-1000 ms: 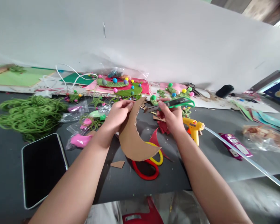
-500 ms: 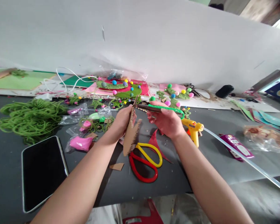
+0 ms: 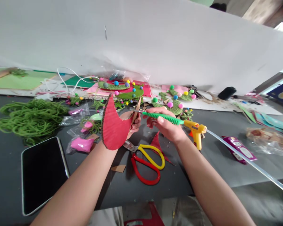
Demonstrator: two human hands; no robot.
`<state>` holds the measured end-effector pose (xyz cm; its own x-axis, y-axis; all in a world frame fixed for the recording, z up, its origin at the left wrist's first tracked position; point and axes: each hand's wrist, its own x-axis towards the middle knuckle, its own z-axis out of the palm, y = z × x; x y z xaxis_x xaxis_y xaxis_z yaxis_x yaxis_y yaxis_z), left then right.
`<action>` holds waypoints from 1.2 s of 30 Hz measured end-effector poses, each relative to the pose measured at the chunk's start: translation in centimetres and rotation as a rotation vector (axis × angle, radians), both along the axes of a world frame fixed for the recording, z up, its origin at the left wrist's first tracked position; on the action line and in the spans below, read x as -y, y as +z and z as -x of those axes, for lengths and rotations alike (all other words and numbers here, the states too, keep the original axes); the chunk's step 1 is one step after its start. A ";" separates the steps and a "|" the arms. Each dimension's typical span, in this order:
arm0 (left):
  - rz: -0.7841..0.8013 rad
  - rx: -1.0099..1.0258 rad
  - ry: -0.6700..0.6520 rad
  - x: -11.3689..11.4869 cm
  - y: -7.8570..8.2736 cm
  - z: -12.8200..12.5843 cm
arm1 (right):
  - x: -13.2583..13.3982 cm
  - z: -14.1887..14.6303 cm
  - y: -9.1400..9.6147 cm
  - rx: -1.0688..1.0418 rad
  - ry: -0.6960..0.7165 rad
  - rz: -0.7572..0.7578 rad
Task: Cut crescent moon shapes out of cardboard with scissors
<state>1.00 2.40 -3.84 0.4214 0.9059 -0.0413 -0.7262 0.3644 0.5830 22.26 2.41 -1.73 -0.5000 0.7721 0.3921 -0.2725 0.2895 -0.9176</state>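
My left hand is closed round a crescent of corrugated cardboard, its red face turned towards me. Its far tip shows bare brown edge. In my right hand is a green utility knife with a ridged handle. The thin blade reaches the cardboard's right tip; whether it cuts in, I cannot tell. Below the hands lie scissors with one red and one yellow handle. A red scrap lies beside them, and a small brown cardboard piece sits nearer to me.
Green yarn is heaped at the left, behind a dark-screened tablet. Pink packets lie near it. A yellow glue gun with a long clear stick rests right of my hand. Pompom-covered green shapes line the back.
The cardboard has turned from nearly edge-on, brown side showing, to its red face. The green knife has tilted, and its blade now meets the cardboard's tip.
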 end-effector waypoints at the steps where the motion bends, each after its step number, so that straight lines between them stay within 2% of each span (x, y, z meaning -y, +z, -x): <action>1: 0.012 -0.027 -0.014 -0.1 -0.2 0.0 | 0.1 0.1 0.1 0.025 -0.053 -0.035; 4: 0.087 -0.077 -0.045 -0.2 -0.5 -0.1 | 0.5 0.3 0.9 0.091 -0.161 -0.132; 7: 0.137 -0.081 -0.054 0.2 -0.1 0.0 | 0.7 0.4 1.3 0.110 -0.173 -0.163; 12: 0.204 -0.090 -0.098 0.8 1.0 0.2 | 0.2 -0.1 1.0 0.138 -0.198 -0.126; 18: 0.265 -0.091 -0.128 0.8 0.9 0.0 | -0.9 -1.5 0.6 0.198 -0.313 -0.070; 21: 0.273 -0.102 -0.123 0.8 1.0 -0.1 | -1.0 -1.7 0.4 0.147 -0.310 -0.016; 25: 0.279 -0.127 -0.107 0.9 1.5 -0.1 | -0.8 -1.3 0.1 0.123 -0.220 0.009; 30: 0.291 -0.150 -0.078 1.1 2.1 -0.2 | -0.5 -1.1 0.5 0.172 -0.212 -0.044; 33: 0.299 -0.164 -0.086 1.0 2.0 -0.2 | -0.3 -1.3 1.0 0.216 -0.237 -0.119; 36: 0.297 -0.160 -0.087 1.0 1.8 -0.4 | -0.6 -1.8 1.0 0.244 -0.257 -0.119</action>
